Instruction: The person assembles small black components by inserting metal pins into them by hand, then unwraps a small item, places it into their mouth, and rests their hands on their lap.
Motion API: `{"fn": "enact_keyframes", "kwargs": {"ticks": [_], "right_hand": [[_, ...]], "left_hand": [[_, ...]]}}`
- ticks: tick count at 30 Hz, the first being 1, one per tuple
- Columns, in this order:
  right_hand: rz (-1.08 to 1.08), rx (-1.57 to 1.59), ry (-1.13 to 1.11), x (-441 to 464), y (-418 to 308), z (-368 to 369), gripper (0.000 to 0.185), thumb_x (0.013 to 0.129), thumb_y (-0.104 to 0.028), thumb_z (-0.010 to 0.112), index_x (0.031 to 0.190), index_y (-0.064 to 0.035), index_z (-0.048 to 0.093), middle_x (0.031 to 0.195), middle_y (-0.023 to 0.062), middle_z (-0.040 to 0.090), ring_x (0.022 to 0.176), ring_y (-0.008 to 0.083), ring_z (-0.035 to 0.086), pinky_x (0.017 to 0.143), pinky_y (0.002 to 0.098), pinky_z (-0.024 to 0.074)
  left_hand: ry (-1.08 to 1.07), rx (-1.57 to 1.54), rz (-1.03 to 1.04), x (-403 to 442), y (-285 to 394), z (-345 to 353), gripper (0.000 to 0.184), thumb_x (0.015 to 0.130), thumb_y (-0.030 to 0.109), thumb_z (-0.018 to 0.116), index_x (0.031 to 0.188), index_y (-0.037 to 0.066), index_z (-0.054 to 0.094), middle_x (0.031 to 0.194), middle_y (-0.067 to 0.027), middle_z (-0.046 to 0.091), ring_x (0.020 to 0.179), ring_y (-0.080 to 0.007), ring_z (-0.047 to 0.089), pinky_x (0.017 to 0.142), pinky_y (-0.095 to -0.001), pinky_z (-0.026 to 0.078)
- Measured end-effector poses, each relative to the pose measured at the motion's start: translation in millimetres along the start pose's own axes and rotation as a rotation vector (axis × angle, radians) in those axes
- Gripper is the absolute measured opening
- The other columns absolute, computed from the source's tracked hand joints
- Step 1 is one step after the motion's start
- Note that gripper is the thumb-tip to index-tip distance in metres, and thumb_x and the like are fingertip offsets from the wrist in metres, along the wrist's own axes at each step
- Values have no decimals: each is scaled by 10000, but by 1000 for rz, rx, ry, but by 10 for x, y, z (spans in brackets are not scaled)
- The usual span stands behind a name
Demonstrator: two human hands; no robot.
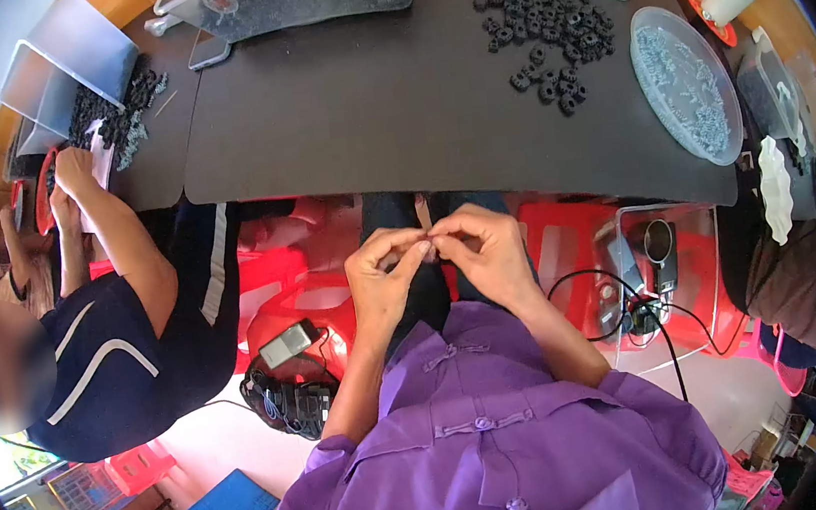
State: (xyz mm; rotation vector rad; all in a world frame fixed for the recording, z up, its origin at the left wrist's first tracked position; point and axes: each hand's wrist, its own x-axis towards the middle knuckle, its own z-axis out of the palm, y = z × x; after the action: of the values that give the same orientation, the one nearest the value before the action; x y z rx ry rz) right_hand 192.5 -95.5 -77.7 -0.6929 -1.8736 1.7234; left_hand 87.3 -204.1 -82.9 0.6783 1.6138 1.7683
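1. Two hands, the left hand (pixel 380 276) and the right hand (pixel 489 258), are held together over the lap (pixel 424 304), near the surface (pixel 331 113).
2. The fingers (pixel 412 258) are pinched narrow; whether a tiny piece is held cannot be told.
3. Black pieces (pixel 559 36) are spread on the surface, near a round tray (pixel 660 15).
4. If the pinch is loosened, anything tiny could be dropped and lost.

The bench (pixel 341 111) looks smooth, dark and matt on my feed; towards its far right corner I make out small black pieces (pixel 559 36), rough-looking and dull, by its right edge a clear plastic dish (pixel 655 15), past its near edge a smooth red plastic stool (pixel 264 273) and a matt purple cloth shirt (pixel 549 430)
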Motion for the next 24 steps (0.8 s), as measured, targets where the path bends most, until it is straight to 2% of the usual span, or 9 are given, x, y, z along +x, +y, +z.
{"fn": "enact_keyframes", "kwargs": {"ticks": [2,3,4,6,9,13,15,24], "right_hand": [[-57,-188,9,-8,-58,-7,71,782,63,605,833,43,649,773,97,620,692,137,631,580,234,501],[-95,-249,22,-19,-34,-1,65,770,50,606,821,40,645,745,117,611,663,174,633,561,255,493],[-113,-276,24,-32,-29,3,61,766,44,604,813,37,642,740,124,607,646,199,627,554,273,488],[-211,-365,28,-55,-5,9,45,756,27,590,780,30,628,731,145,598,617,282,608,545,334,480],[-268,-537,-21,-107,9,17,29,730,1,577,715,16,597,701,152,570,634,332,586,549,394,476],[-332,-712,-82,-143,55,14,68,706,-45,579,663,3,557,661,134,534,631,323,577,546,420,476],[-296,-775,-200,-151,64,0,108,721,-80,576,645,-10,544,687,140,556,646,322,604,560,421,504],[-112,-591,-240,-231,343,-7,163,714,-163,560,641,-17,566,658,150,595,630,350,603,565,445,474]], "left_hand": [[3,221,58,0,-29,-9,91,797,-51,624,877,-30,662,801,-84,638,735,-134,638,660,-245,515],[-4,326,93,-5,-18,-7,95,790,-52,627,872,-20,663,786,-82,638,725,-133,639,651,-245,513],[-2,308,95,-16,29,32,73,783,-44,630,847,-16,651,767,-88,637,704,-144,643,629,-247,509],[-40,447,125,-29,45,20,52,773,-41,632,818,-18,639,771,-102,638,688,-172,647,622,-263,508],[-114,596,213,-19,33,-25,67,734,-21,654,797,-14,633,773,-126,622,708,-259,636,624,-315,491],[-211,630,152,-36,-4,-65,57,723,-13,645,778,-12,629,792,-127,618,740,-291,628,642,-334,482],[-243,638,134,-54,-33,-83,56,721,-16,642,775,-14,626,794,-128,616,747,-298,628,641,-336,482],[-243,607,161,-206,-282,-110,39,725,-14,643,761,-5,635,761,-119,611,705,-283,625,610,-333,470]]}}
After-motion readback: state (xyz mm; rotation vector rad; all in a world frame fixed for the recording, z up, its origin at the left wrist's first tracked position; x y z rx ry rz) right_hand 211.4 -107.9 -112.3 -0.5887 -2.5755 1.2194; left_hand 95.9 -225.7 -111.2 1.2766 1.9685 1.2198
